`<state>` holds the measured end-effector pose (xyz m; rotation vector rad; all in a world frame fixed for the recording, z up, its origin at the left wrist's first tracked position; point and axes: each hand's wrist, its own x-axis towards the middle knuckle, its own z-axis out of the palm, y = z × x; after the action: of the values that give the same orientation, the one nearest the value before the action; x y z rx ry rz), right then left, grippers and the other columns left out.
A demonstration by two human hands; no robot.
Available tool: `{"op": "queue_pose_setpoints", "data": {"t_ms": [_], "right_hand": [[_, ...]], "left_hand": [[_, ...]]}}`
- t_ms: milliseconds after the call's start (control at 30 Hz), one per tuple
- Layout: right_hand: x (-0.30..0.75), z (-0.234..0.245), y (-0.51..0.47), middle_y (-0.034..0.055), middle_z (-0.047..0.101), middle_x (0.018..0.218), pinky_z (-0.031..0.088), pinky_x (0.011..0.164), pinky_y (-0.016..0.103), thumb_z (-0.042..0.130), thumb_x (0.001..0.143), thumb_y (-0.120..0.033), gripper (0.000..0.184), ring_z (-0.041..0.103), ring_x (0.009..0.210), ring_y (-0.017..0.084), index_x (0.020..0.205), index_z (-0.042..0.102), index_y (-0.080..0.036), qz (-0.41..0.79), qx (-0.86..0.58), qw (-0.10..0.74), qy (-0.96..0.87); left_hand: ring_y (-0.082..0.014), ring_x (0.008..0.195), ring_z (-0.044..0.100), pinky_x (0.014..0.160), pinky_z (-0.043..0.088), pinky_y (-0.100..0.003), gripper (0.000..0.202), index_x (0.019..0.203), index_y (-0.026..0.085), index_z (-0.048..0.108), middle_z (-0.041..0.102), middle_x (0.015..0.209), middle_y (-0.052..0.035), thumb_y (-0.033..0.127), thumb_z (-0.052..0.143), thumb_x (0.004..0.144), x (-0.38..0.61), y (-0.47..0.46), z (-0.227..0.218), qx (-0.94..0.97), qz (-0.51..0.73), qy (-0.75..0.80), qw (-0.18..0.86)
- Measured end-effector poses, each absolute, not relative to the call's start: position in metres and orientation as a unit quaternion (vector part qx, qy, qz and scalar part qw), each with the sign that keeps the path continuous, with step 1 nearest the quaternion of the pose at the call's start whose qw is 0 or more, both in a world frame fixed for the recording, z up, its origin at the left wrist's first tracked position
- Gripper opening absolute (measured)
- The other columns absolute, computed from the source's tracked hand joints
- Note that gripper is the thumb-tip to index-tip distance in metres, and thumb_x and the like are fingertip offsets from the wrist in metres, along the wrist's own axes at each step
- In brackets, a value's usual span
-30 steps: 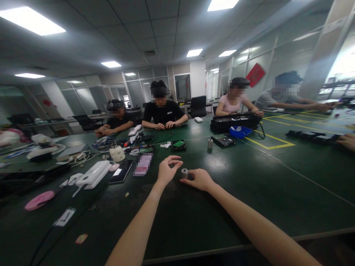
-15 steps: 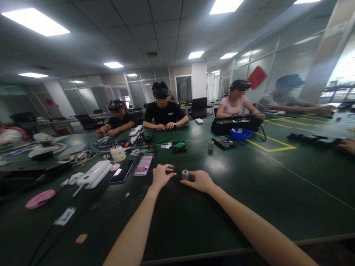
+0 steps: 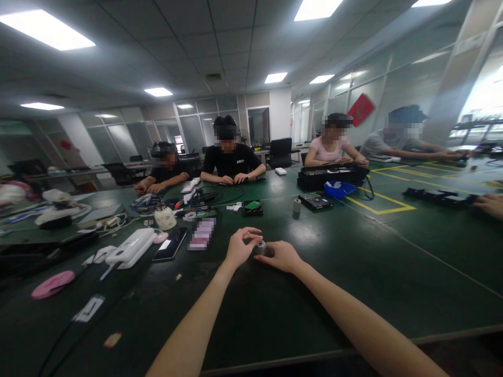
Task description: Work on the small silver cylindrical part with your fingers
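A small grey metal cylinder [image 3: 261,248] with a dark mark on its top stands upright on the green table in front of me. My right hand [image 3: 283,256] holds it from the right, thumb across the near side and fingers curled behind. From the left, my left hand [image 3: 240,247] reaches over to the cylinder's top edge. Its thumb and fingers are apart, with the tips beside or touching the rim; nothing shows between them. A similar grey cylinder [image 3: 297,205] stands farther back, beside a hard drive [image 3: 315,201].
Left lie a pink phone [image 3: 202,234], a dark phone [image 3: 170,244], a white power bank [image 3: 131,248], cables and a pink ring-shaped item [image 3: 53,284]. Ahead are a green circuit board [image 3: 252,207], a blue tray [image 3: 339,189] and a black case [image 3: 332,177]. Several people sit around the table.
My left hand has moved right, from a gap beside the cylinder to its top. The right hand keeps its hold, and the cylinder stays about where it was.
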<state>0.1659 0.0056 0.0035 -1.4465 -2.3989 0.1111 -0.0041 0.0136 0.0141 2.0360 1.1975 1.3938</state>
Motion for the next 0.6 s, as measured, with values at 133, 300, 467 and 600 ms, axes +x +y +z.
{"op": "queue_pose_setpoints", "data": {"t_ms": [133, 300, 467, 600], "right_hand": [[0.1663, 0.0023, 0.0063, 0.0034, 0.068, 0.069, 0.030, 0.050, 0.024, 0.045, 0.080, -0.070, 0.055, 0.061, 0.060, 0.017, 0.076, 0.066, -0.019, 0.037, -0.506, 0.172, -0.845], [0.1660, 0.0008, 0.0070, 0.0033, 0.067, 0.068, 0.027, 0.048, 0.024, 0.046, 0.080, -0.069, 0.054, 0.061, 0.059, 0.017, 0.077, 0.066, -0.019, 0.036, -0.507, 0.175, -0.843], [0.1665, -0.0010, 0.0085, 0.0031, 0.067, 0.067, 0.026, 0.048, 0.024, 0.046, 0.079, -0.069, 0.053, 0.060, 0.058, 0.016, 0.075, 0.066, -0.020, 0.037, -0.500, 0.181, -0.846], [0.1663, -0.0015, 0.0092, 0.0032, 0.067, 0.068, 0.027, 0.049, 0.024, 0.046, 0.080, -0.069, 0.053, 0.061, 0.060, 0.017, 0.077, 0.066, -0.020, 0.038, -0.501, 0.178, -0.846]], "left_hand": [[-0.0222, 0.088, 0.069, 0.085, 0.049, -0.035, 0.010, 0.087, 0.020, 0.069, 0.076, 0.085, -0.0039, 0.020, 0.067, 0.077, -0.0045, 0.0143, 0.0119, 0.724, 0.507, 0.418, 0.211], [-0.0222, 0.083, 0.071, 0.082, 0.051, -0.034, 0.014, 0.090, 0.019, 0.067, 0.076, 0.079, -0.0043, 0.022, 0.069, 0.076, -0.0054, 0.0188, 0.0071, 0.722, 0.506, 0.404, 0.245], [-0.0216, 0.083, 0.071, 0.080, 0.053, -0.032, 0.013, 0.091, 0.019, 0.066, 0.075, 0.082, -0.0051, 0.021, 0.068, 0.078, -0.0050, 0.0174, 0.0084, 0.726, 0.502, 0.387, 0.267], [-0.0201, 0.079, 0.071, 0.079, 0.053, -0.031, 0.012, 0.089, 0.019, 0.066, 0.074, 0.086, -0.0053, 0.017, 0.067, 0.078, -0.0035, 0.0136, 0.0119, 0.735, 0.495, 0.378, 0.268]]}}
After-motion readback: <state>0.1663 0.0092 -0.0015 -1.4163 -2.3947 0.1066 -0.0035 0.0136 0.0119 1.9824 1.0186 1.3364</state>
